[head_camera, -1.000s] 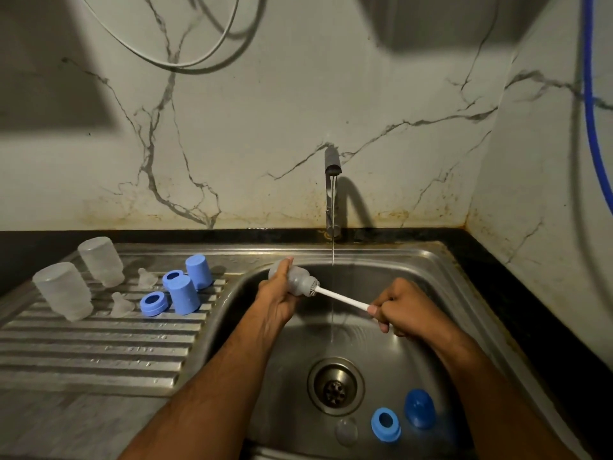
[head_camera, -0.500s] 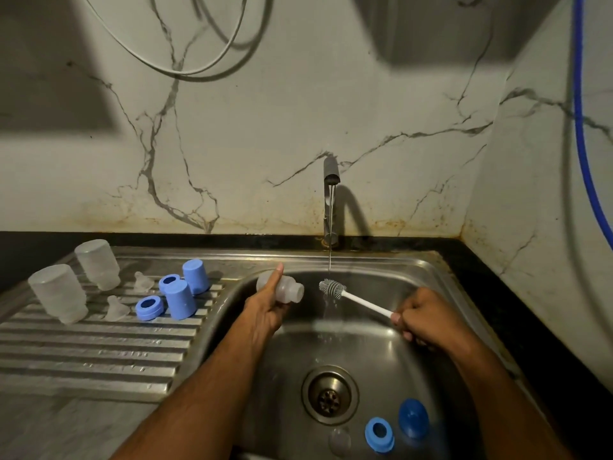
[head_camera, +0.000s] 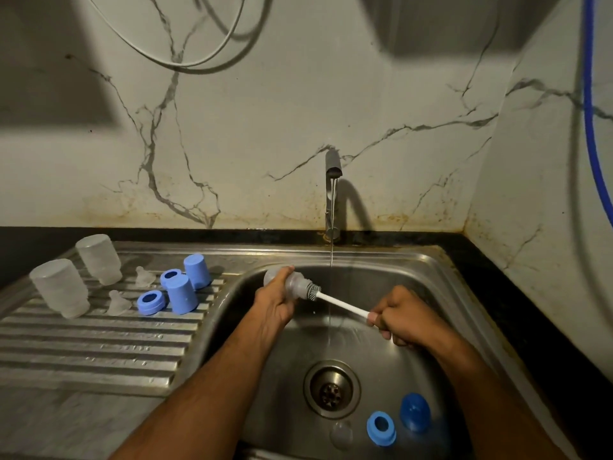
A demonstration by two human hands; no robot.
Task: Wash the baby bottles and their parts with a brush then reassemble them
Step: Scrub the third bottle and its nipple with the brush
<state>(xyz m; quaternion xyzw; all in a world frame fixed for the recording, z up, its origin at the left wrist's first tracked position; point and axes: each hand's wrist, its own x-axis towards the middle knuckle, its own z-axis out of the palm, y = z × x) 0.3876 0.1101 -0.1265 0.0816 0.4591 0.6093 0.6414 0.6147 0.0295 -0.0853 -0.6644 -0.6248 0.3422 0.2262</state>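
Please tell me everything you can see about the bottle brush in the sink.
The bottle brush has a thin white handle and a grey bristle head. It slants over the sink basin, head up and to the left. The head sits at the mouth of the clear bottle, which the left hand grips. The right hand grips the handle's lower end.

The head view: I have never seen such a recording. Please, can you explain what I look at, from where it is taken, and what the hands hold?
There is no machine here. A person wears a camera on the head; it looks down at their own two hands over a sink. The left hand holds a clear bottle on its side. The right hand grips a white brush, its bristles at the bottle's mouth. The tap runs thinly. On the drainboard stand two bottles, with blue caps, rings and clear teats. In the sink lie a ring and a cap.
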